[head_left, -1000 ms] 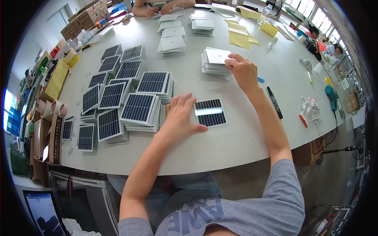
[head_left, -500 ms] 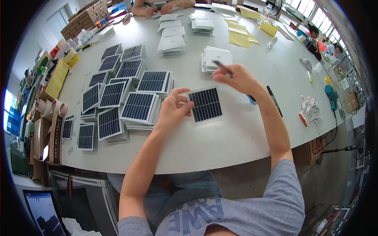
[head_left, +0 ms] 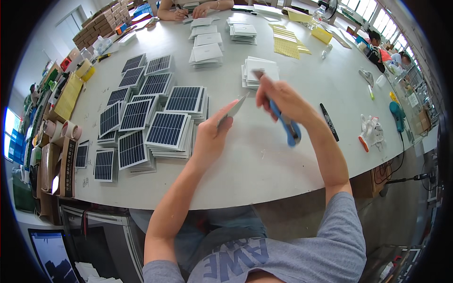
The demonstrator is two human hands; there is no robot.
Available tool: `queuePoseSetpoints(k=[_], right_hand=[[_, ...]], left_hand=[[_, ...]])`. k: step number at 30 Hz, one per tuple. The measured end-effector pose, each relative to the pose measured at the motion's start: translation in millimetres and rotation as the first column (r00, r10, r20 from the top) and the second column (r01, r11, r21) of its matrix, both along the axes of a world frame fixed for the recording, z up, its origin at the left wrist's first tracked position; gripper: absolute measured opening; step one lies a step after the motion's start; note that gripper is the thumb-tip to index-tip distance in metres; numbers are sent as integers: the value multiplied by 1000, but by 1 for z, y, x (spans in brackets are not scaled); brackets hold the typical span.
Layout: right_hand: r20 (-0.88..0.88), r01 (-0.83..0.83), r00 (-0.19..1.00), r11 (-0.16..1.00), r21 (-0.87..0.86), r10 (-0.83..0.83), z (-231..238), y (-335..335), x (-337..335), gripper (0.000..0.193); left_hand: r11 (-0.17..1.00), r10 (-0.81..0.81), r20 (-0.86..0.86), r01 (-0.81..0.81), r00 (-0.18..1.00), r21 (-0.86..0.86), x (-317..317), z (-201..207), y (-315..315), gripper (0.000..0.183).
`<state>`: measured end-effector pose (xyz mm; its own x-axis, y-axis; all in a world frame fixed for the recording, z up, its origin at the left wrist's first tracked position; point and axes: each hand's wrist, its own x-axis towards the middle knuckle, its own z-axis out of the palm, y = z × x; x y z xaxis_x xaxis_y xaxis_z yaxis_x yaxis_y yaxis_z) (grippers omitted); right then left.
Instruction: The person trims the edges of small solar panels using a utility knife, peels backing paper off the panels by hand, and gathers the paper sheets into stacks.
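Note:
My left hand (head_left: pixel 211 139) pinches a small solar panel (head_left: pixel 234 109) by its edge, tilted up so that it shows nearly edge-on. Facing it, my right hand (head_left: pixel 289 103) is closed round a blue-handled tool (head_left: pixel 290 132) with a dark tip. Motion blurs the tool, and its exact kind cannot be made out. The tool's tip is apart from the panel, in front of a stack of white-backed panels (head_left: pixel 260 66). To the left of my left hand stand several stacks of solar panels (head_left: pixel 166 129), dark cell side up.
A black marker (head_left: pixel 329 121) lies right of my right forearm. Farther right are white gloves (head_left: pixel 371 132) and a teal corded tool (head_left: pixel 397 116). Yellow sheets (head_left: pixel 285 41) and more white stacks (head_left: pixel 207 51) lie farther back. Across the table a person's hands (head_left: pixel 202 9) are at work.
My left hand has lifted the panel off the table and turned it from face-up to edge-on. The tool in my right hand has swung, bringing its blue handle into view below the palm.

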<state>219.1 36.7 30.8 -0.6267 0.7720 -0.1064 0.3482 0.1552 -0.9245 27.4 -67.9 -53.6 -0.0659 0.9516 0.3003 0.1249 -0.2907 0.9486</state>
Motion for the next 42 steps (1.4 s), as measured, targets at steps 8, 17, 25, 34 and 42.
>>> queuePoseSetpoints(k=[8, 17, 25, 34, 42], right_hand=[[22, -291, 949, 899, -327, 314, -9, -43, -29, 65], [163, -620, 747, 764, -179, 645, 20, -73, -20, 54], [56, 33, 993, 701, 712, -103, -5, -24, -10, 23], [579, -197, 732, 703, 684, -358, -45, 4, -12, 25], [317, 18, 892, 729, 684, -321, -19, 8, -4, 33]], left_hand=[[940, 283, -408, -165, 868, 299, 4, -1, 4, 45], [956, -42, 318, 131, 947, -262, -7, 11, 1, 34], [973, -70, 395, 150, 916, -176, -7, -4, 2, 30], [908, 244, -314, -103, 917, 405, -3, 15, -5, 30], [998, 50, -50, -51, 998, -36, -4, 8, -5, 34]])
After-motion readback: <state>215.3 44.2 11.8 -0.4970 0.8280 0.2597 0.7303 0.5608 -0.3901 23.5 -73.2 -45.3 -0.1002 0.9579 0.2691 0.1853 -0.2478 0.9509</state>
